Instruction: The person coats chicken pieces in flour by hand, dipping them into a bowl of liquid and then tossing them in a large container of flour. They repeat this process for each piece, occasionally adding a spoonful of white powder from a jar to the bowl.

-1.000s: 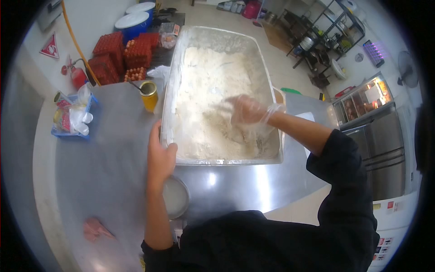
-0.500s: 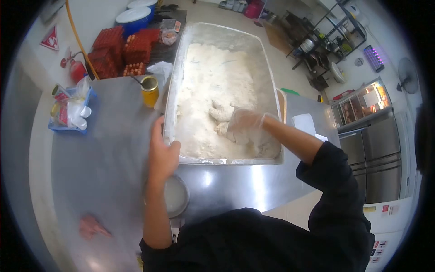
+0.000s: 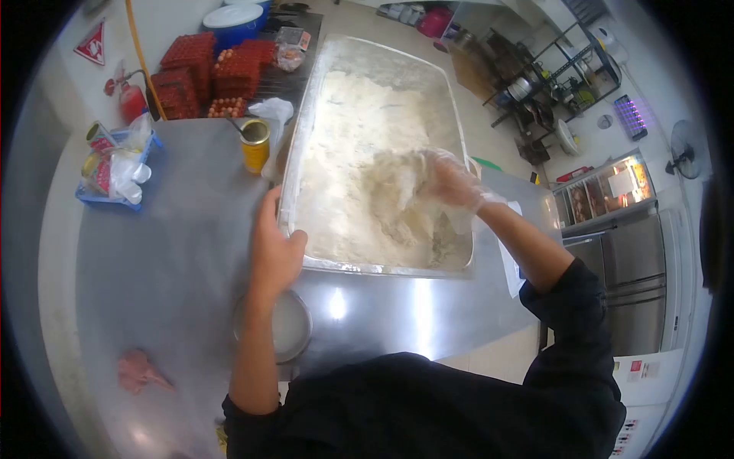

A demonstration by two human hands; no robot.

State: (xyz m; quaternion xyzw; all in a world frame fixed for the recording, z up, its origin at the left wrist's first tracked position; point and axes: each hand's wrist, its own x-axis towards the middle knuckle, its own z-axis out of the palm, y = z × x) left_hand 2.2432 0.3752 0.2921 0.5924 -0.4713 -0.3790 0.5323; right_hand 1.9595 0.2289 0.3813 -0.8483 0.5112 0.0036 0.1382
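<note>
A large rectangular metal tub [image 3: 367,269] full of white flour [image 3: 344,138] stands on the steel table, tilted slightly in view. My bare left hand [image 3: 277,256] grips its left side near the front corner, thumb over the rim. Inside the tub, toward its right side, is my right hand [image 3: 453,182] in a clear plastic glove dusted with flour. Its fingers are blurred among flour-coated lumps [image 3: 405,187], and I cannot tell whether they hold one. Stirred, clumpy flour lies below this hand.
A round metal bowl [image 3: 290,327] of pale liquid sits by my left forearm. On the steel table [image 3: 176,268] are a pinkish cloth-like piece [image 3: 140,372], a yellow can [image 3: 255,147] and a blue basket [image 3: 115,172]. Red egg trays [image 3: 245,69] stack at back left.
My right hand has moved up and to the right within the tub, and the flour there is churned. My left hand keeps its hold on the tub.
</note>
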